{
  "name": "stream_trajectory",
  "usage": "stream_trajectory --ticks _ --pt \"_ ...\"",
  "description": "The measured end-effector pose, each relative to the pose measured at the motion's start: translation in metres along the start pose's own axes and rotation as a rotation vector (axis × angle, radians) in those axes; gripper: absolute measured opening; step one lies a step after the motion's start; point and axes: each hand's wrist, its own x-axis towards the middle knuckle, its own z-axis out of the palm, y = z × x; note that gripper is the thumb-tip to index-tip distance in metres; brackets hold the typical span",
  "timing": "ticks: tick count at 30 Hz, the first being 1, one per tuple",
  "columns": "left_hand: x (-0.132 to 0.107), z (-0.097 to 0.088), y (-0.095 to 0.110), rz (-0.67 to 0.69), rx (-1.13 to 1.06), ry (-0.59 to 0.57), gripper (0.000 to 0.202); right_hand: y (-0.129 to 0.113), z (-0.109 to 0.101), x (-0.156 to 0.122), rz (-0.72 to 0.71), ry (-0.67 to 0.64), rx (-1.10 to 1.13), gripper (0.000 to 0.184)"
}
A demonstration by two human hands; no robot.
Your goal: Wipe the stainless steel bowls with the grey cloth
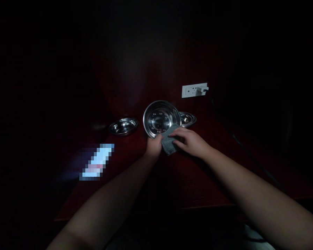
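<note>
Near the middle of the view, tilted with its mouth toward the camera, a steel bowl (pixel 159 118), above or against the dark red tabletop (pixel 193 177), contact impossible to tell. At the lower rim, in a hold, the left hand (pixel 153 147), thumb close to the cloth, other fingers hidden behind the bowl, their spread impossible to tell. Over the bowl's lower right rim, a grey-green cloth (pixel 169 142) under the right hand (pixel 189 140), fingers bent onto the fabric, a narrow gap between thumb and forefinger. To the left, across a slim strip of tabletop, a shallow steel dish (pixel 123 127); behind the bowl's right rim, partly hidden, a second steel dish (pixel 188 118), hence little room there. Farther back, on the wall (pixel 159 81), a white socket plate (pixel 189 91) with a plug (pixel 202 90), apart from both hands. Near the tabletop's left edge, a blurred bright screen (pixel 97 161). Between the forearms (pixel 229 172), a broad dark stretch down to the front edge (pixel 211 207); at right, wider room, crossed slantwise by a thin cable (pixel 237 140).
</note>
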Motion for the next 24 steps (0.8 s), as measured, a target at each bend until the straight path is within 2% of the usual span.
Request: stream_trajectory --ticks 4,7,14,24 --pt "-0.0013 0.0000 0.0004 -0.017 0.016 -0.031 0.027 0.0036 0.0019 -0.0011 0.006 -0.063 -0.038 0.038" --pt "-0.0015 -0.0009 -0.0012 -0.031 0.012 -0.067 0.027 0.0063 0.0024 -0.0018 0.026 -0.082 -0.060 0.036" --pt "0.0005 -0.0031 -0.0050 -0.044 -0.015 -0.062 0.030 0.0084 0.0026 -0.0020 0.048 -0.092 -0.064 0.034" --pt "-0.0015 -0.0008 -0.0003 -0.085 0.011 -0.037 0.039 0.0082 0.0037 -0.0026 0.048 -0.056 -0.036 0.034"
